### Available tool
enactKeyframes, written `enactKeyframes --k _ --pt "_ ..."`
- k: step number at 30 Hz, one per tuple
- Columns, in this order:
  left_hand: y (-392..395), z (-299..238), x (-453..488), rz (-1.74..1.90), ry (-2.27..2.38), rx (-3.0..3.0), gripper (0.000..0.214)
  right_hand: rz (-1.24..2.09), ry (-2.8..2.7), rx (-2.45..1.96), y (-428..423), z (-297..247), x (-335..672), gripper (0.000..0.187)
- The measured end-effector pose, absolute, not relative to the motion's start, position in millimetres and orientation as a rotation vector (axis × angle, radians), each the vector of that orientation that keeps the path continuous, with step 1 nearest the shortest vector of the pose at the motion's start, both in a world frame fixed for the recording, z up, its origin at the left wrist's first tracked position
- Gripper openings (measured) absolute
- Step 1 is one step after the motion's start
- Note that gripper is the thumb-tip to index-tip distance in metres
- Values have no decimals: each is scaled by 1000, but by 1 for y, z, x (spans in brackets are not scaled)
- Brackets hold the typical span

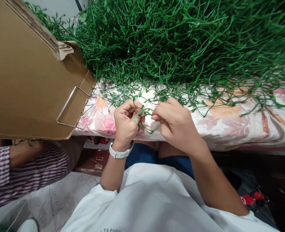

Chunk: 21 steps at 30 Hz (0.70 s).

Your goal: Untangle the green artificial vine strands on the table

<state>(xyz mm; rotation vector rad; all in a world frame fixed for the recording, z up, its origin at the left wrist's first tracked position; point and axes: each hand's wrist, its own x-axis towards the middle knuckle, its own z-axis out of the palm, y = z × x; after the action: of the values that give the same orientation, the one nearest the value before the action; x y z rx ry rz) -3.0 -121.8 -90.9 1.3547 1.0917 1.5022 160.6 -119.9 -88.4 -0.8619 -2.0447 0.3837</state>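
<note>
Between my two hands is a small green plastic stem with thin, curling branches. My left hand, with a white watch band at the wrist, pinches it between thumb and fingers. On the other side, my right hand has its fingertips closed at the stem's right end; exactly what lies between them is hidden. Both hands are over the near edge of the table, close to loose green stems on the floral cloth.
A big heap of green plastic stems covers the far part of the table. At left stands a cardboard box with a bent metal wire at its edge. Another person's striped sleeve is below the box.
</note>
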Motion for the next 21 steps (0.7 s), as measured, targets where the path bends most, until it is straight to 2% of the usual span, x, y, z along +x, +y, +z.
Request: enactKeyframes --k 7,14,18,21 --pt "-118 -95 -1 1549 1087 1291 48 228 -1980 -930 -123 -92 157 30" --pt "-119 -98 4 1649 989 1256 40 -95 -1926 -926 -124 -97 149 31" --pt "-116 -91 -2 1621 982 1056 30 -168 -1807 -824 -122 -102 156 30" --pt "-109 -82 -11 1661 978 828 29 -194 -1614 -955 -125 -106 176 28"
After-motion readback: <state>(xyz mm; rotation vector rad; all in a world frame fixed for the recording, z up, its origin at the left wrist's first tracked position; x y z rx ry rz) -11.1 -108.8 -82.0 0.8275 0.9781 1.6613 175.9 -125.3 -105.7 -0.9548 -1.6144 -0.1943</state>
